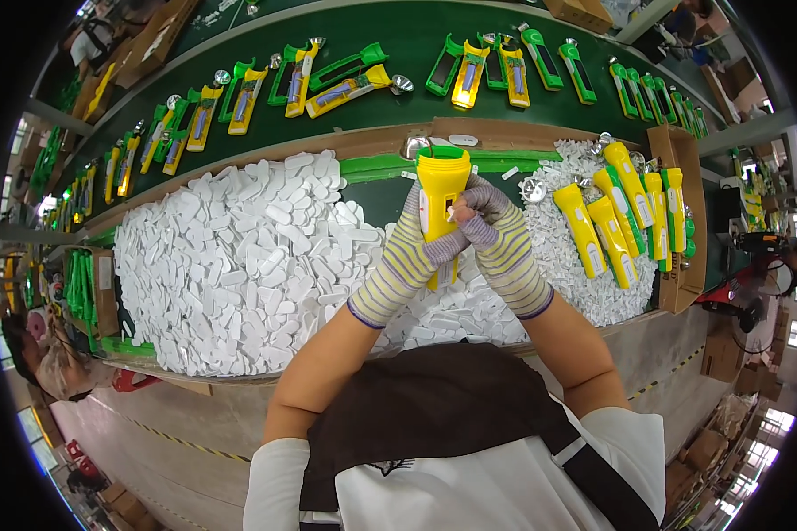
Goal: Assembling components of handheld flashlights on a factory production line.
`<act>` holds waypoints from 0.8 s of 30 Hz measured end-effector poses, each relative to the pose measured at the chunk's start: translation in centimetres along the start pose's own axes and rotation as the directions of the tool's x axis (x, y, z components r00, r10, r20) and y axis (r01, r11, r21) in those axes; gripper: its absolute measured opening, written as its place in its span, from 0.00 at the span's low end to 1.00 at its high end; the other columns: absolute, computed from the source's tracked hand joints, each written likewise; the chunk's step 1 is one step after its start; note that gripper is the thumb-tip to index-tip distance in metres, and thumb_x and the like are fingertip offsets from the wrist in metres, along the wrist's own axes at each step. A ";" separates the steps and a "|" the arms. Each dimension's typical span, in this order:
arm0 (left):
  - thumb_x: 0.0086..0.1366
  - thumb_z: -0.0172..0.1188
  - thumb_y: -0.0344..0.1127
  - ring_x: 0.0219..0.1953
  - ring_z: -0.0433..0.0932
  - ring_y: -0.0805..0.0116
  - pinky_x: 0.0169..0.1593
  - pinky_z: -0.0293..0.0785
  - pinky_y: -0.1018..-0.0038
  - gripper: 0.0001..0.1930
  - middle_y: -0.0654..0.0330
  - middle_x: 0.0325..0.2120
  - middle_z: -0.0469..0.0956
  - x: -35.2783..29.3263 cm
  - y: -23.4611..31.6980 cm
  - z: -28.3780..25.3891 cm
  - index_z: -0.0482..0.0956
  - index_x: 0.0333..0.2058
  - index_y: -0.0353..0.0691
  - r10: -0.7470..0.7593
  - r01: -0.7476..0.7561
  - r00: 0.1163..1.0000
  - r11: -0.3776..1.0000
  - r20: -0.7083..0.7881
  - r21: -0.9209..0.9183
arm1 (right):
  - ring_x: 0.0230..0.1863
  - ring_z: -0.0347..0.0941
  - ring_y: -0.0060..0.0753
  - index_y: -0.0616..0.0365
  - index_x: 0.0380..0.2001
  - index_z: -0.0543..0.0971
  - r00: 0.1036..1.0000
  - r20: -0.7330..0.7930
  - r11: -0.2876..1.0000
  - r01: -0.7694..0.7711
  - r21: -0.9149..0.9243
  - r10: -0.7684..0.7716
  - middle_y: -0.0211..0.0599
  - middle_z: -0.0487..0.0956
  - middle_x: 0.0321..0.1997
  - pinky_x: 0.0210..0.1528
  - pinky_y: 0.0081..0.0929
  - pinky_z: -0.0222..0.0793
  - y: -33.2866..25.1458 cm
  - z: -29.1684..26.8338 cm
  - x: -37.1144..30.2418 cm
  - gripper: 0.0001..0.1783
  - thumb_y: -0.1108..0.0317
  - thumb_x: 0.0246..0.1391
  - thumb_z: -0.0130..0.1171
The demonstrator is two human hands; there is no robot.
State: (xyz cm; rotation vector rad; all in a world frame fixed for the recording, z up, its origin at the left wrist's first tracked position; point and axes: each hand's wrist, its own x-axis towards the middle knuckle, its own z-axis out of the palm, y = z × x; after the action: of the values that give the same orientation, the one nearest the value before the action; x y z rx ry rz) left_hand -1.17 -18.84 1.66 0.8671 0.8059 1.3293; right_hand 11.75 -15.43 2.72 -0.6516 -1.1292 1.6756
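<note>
Bench (376, 199), L end to ctr.: large heap of white strips (248, 257). Next, L hand (407, 252), striped glove, closed firmly round yellow torch (443, 177); torch above bench ctr., head toward far edge. R hand (498, 223), same glove, fingers curled, tips pinching small white pc. (452, 214) at torch body. Toward R edge: white bits (549, 252), w/ yellow torches (578, 226) lying on top.

Bright yellow on the torch (443, 190), green inside its head (444, 165). Striped in pale grey, yellow and purple on left glove (406, 252) and right glove (507, 248). Plain white on the pieces (248, 257), deep green on the belt (398, 111) — dark brown on the apron (434, 389).
</note>
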 end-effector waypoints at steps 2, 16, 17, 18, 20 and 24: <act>0.51 0.63 0.26 0.45 0.71 0.70 0.47 0.71 0.74 0.34 0.61 0.44 0.68 0.1 0.2 0.1 0.57 0.56 0.42 0.004 -0.005 1.000 1.000 0.007 0.023 | 0.45 0.69 0.23 0.58 0.32 0.77 1.000 -0.024 0.995 -0.009 0.104 0.012 0.33 0.72 0.47 0.50 0.21 0.66 0.4 0.1 -0.1 0.07 0.72 0.48 0.63; 0.53 0.58 0.21 0.49 0.69 0.70 0.50 0.69 0.75 0.36 0.60 0.48 0.67 1.7 -0.8 1.1 0.53 0.59 0.44 0.042 -0.036 0.998 0.990 0.040 -0.135 | 0.38 0.67 0.19 0.54 0.34 0.65 0.983 -0.166 0.994 0.067 -0.083 -0.080 0.28 0.70 0.37 0.43 0.18 0.68 0.5 -0.9 1.0 0.20 0.67 0.45 0.68; 0.53 0.58 0.21 0.48 0.70 0.70 0.49 0.70 0.75 0.34 0.60 0.47 0.67 2.0 -1.0 1.0 0.54 0.58 0.44 0.028 -0.022 0.999 0.991 0.042 -0.134 | 0.38 0.67 0.19 0.54 0.34 0.65 0.983 -0.163 0.994 0.071 -0.083 -0.084 0.28 0.70 0.37 0.43 0.18 0.68 0.7 -1.0 1.3 0.20 0.67 0.45 0.68; 0.53 0.58 0.21 0.48 0.70 0.70 0.49 0.70 0.75 0.34 0.60 0.47 0.67 2.5 -1.1 0.9 0.54 0.58 0.44 0.033 -0.027 0.999 0.991 0.043 -0.132 | 0.38 0.67 0.19 0.54 0.34 0.65 0.983 -0.171 0.994 0.055 -0.091 -0.070 0.28 0.70 0.37 0.44 0.18 0.67 0.7 -1.1 1.6 0.20 0.66 0.45 0.68; 0.53 0.57 0.19 0.47 0.70 0.71 0.48 0.71 0.75 0.32 0.60 0.46 0.67 3.4 -1.5 0.9 0.56 0.56 0.43 0.044 -0.043 0.999 0.996 0.018 -0.082 | 0.37 0.67 0.19 0.54 0.33 0.66 0.979 -0.186 0.992 0.061 -0.110 -0.080 0.28 0.71 0.36 0.43 0.18 0.67 1.0 -1.5 2.1 0.20 0.66 0.44 0.69; 0.53 0.57 0.19 0.46 0.70 0.71 0.47 0.71 0.76 0.31 0.61 0.45 0.67 4.0 -1.7 1.2 0.56 0.55 0.43 0.066 -0.072 0.997 0.991 -0.051 -0.115 | 0.36 0.67 0.18 0.54 0.33 0.67 0.981 -0.190 0.992 0.013 -0.127 -0.037 0.28 0.71 0.35 0.42 0.17 0.67 1.1 -1.5 2.9 0.19 0.66 0.45 0.68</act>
State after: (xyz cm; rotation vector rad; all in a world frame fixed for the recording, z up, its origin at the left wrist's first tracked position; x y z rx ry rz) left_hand 0.99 -15.03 0.68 0.7801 0.7325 1.4476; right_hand 11.42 -12.30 1.37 -0.8565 -1.1050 1.4940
